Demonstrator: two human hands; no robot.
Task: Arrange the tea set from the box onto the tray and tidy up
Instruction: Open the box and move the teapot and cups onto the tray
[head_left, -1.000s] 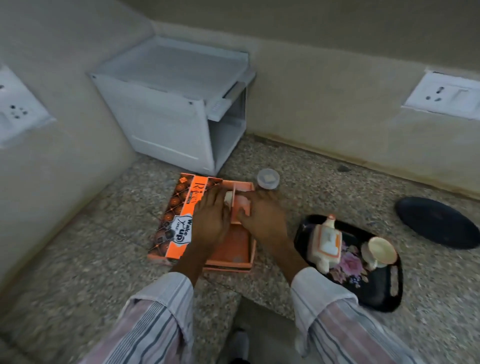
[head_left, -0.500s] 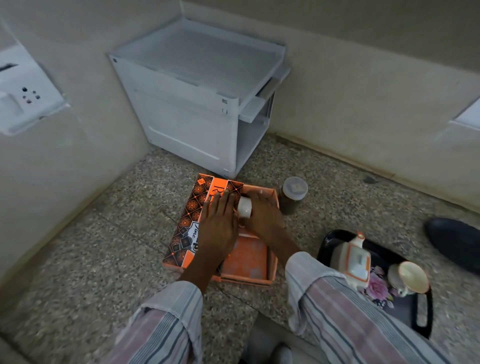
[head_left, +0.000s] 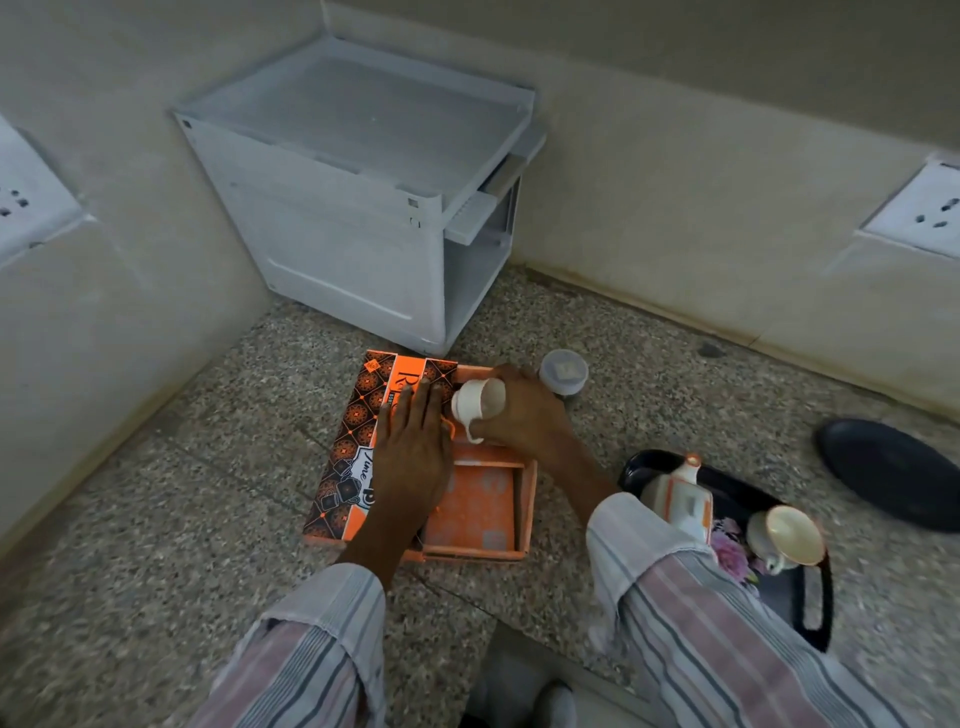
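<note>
An orange tea-set box (head_left: 472, 512) lies open on the speckled floor, its patterned lid (head_left: 358, 441) folded out to the left. My left hand (head_left: 413, 457) lies flat across the lid and the box's left edge, fingers straight. My right hand (head_left: 524, 415) grips a small white cup (head_left: 475, 405) on its side, just above the far end of the box. To the right sits a black floral tray (head_left: 779, 597) holding a white and orange teapot (head_left: 678, 499) and a cream cup (head_left: 787, 535).
A lidded grey jar (head_left: 563, 371) stands just behind the box. A black oval plate (head_left: 893, 473) lies on the floor at the right. A white plastic cabinet (head_left: 363, 192) fills the corner. Wall sockets (head_left: 924, 213) sit on both walls.
My right hand has lifted the white cup out of the far end of the box, and the cup now shows clearly. The left hand stays pressed on the lid.
</note>
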